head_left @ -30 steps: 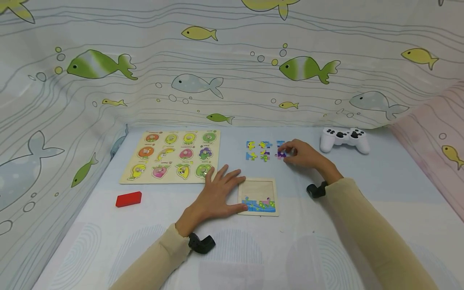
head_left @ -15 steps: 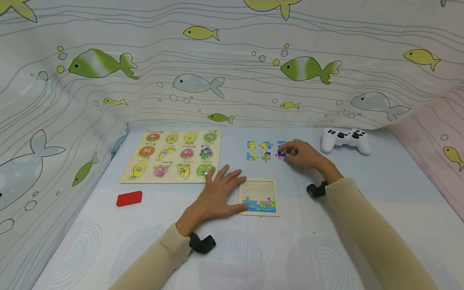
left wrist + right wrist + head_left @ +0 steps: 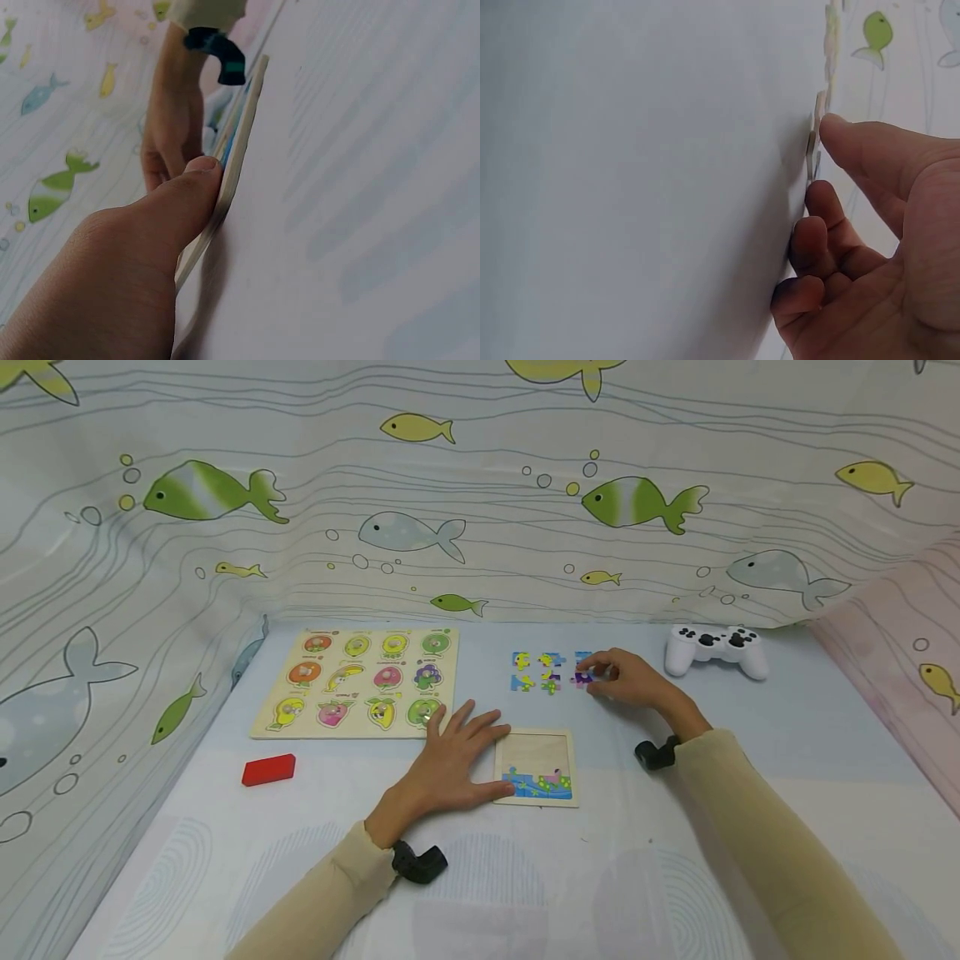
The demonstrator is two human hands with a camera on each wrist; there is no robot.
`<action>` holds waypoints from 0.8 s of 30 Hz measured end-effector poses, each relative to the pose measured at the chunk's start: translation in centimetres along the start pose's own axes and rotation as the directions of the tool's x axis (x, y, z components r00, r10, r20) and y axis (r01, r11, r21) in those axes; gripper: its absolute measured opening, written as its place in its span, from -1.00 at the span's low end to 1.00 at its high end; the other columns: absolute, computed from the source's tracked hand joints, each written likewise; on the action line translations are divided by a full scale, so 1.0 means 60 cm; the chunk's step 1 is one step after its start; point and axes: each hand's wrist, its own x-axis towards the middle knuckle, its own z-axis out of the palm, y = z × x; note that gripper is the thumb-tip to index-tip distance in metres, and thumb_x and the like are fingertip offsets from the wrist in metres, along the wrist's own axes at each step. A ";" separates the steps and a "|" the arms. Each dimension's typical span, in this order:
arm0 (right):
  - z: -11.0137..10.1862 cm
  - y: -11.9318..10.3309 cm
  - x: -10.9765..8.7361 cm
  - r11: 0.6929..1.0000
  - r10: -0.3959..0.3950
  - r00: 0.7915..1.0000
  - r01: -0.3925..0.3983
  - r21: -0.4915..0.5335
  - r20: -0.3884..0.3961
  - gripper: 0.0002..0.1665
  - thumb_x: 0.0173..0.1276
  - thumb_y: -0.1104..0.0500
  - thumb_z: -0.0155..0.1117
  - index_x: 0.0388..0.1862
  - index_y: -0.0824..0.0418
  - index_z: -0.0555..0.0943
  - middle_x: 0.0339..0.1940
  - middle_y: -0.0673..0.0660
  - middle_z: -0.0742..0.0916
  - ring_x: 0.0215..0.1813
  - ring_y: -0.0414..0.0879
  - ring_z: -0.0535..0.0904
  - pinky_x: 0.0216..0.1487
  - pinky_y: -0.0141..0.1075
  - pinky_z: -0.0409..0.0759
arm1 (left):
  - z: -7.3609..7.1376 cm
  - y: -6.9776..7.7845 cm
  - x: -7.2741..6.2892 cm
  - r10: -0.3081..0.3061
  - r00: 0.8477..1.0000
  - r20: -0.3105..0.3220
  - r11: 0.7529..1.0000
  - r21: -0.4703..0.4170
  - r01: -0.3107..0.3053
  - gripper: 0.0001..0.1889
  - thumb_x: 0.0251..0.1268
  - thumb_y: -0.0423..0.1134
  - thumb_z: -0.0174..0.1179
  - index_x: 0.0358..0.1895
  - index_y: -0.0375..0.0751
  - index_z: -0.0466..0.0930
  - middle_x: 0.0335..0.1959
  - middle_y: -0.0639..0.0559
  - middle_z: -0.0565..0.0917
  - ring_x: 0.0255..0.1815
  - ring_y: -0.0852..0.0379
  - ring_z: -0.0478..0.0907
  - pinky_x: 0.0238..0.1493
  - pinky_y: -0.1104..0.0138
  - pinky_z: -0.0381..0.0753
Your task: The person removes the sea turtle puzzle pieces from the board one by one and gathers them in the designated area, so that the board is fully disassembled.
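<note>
My left hand (image 3: 450,768) lies with fingers spread at the left side of a small square wooden puzzle tray (image 3: 534,750), thumb resting on its edge. Joined blue, green and pink jigsaw pieces (image 3: 536,786) fill the tray's lower part; bare wood shows above. In the left wrist view the thumb (image 3: 201,166) presses on the rim. Beyond the tray, my right hand (image 3: 626,679) pinches a purple jigsaw piece (image 3: 582,678) at the table, the fingertips partly hiding it. In the right wrist view, thumb and curled index finger (image 3: 823,201) meet around a thin piece edge (image 3: 811,154).
Several loose jigsaw pieces (image 3: 523,682) lie in two rows left of the right hand. A wooden fruit peg board (image 3: 352,696) sits behind the left fingertips. A red block (image 3: 268,770) lies at the left, a white game controller (image 3: 716,650) at the back right. Fish-print cloth (image 3: 517,568) surrounds the table.
</note>
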 end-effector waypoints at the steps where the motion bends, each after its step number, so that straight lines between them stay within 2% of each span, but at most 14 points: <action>1: 0.000 0.000 -0.002 1.000 0.003 1.000 -0.003 0.008 -0.001 -0.54 0.40 0.21 0.34 0.27 0.17 0.62 0.07 0.28 0.64 -0.03 0.09 0.49 -0.03 -0.17 0.47 | 0.001 0.000 0.000 -0.001 1.000 0.002 1.000 0.003 0.001 -0.14 0.14 0.45 0.19 0.49 0.15 0.38 0.58 0.07 0.33 0.67 -0.24 0.03 0.54 -0.33 -0.22; 8: 0.006 -0.001 -0.015 0.998 0.024 1.000 -0.023 0.057 -0.016 -0.55 0.42 0.19 0.31 0.28 0.14 0.62 0.10 0.26 0.64 -0.04 0.07 0.47 -0.08 -0.20 0.45 | 0.002 -0.001 0.001 0.006 1.000 0.002 1.000 0.012 -0.006 -0.13 0.14 0.46 0.19 0.50 0.14 0.37 0.58 0.06 0.33 0.67 -0.24 0.04 0.53 -0.34 -0.21; 17: 0.020 -0.013 -0.030 0.993 -0.055 0.997 0.059 0.104 -0.045 -0.60 0.40 0.20 0.35 0.20 0.15 0.66 0.01 0.20 0.67 -0.09 0.02 0.49 -0.06 -0.20 0.46 | -0.001 -0.002 0.003 0.006 1.000 0.003 1.000 0.016 -0.006 -0.13 0.13 0.46 0.19 0.50 0.15 0.37 0.58 0.06 0.33 0.67 -0.24 0.04 0.53 -0.34 -0.22; 24: 0.036 -0.025 -0.046 0.988 -0.086 0.996 0.090 0.129 -0.038 -0.64 0.38 0.21 0.38 0.14 0.16 0.69 -0.04 0.17 0.68 -0.14 -0.01 0.49 -0.08 -0.24 0.47 | 0.001 -0.003 0.003 0.000 1.000 0.010 1.000 0.022 -0.001 -0.13 0.14 0.47 0.18 0.50 0.15 0.37 0.58 0.06 0.33 0.67 -0.24 0.03 0.54 -0.32 -0.21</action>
